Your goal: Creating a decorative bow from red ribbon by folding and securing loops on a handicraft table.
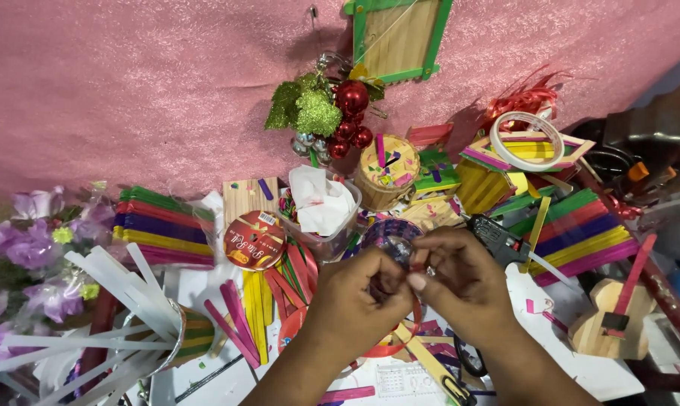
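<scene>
Together, left hand (351,301), right hand (460,278), each grip pinching red ribbon (417,312)

I see one round red-and-gold labelled lid (254,240) mid-counter, just left of a clear tub (332,237) holding white tissue. No screens or signs.

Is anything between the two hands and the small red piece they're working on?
Nothing visible. The left hand and right hand meet at the red piece and pinch it with their fingers above the cluttered table. The glue gun lies just right of the hands, apart from them.
</scene>
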